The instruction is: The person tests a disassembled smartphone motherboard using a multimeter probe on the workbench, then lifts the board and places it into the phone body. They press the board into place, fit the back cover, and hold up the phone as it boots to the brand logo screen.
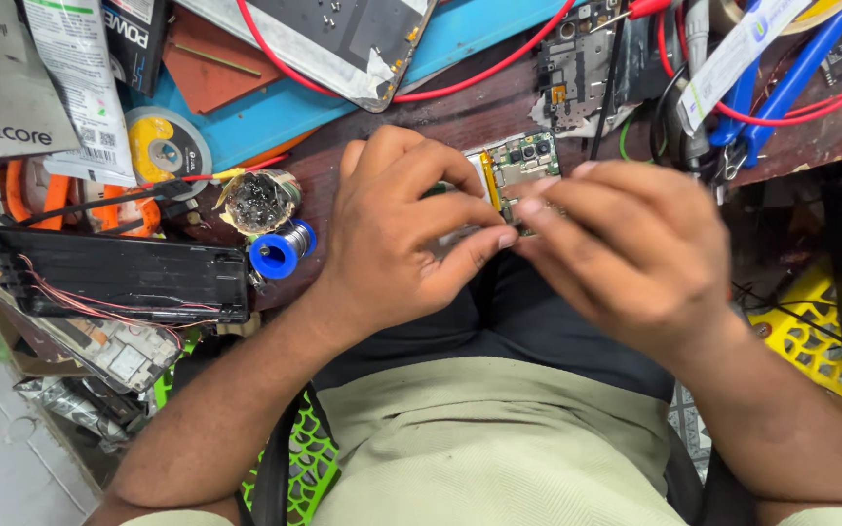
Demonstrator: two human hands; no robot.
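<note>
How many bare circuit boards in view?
3, maybe more under the clutter: green board held between left hand and right hand; dark board top; pale board at left edge.

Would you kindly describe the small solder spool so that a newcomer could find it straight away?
Start at the long black rectangular casing lying at the left of the dark wooden bench. Just past its right end, beside the left hand, sits the small blue-flanged spool of silvery solder wire. Its bright blue rim distinguishes it from the foil-edged cup of dark metal wool above it.
</note>
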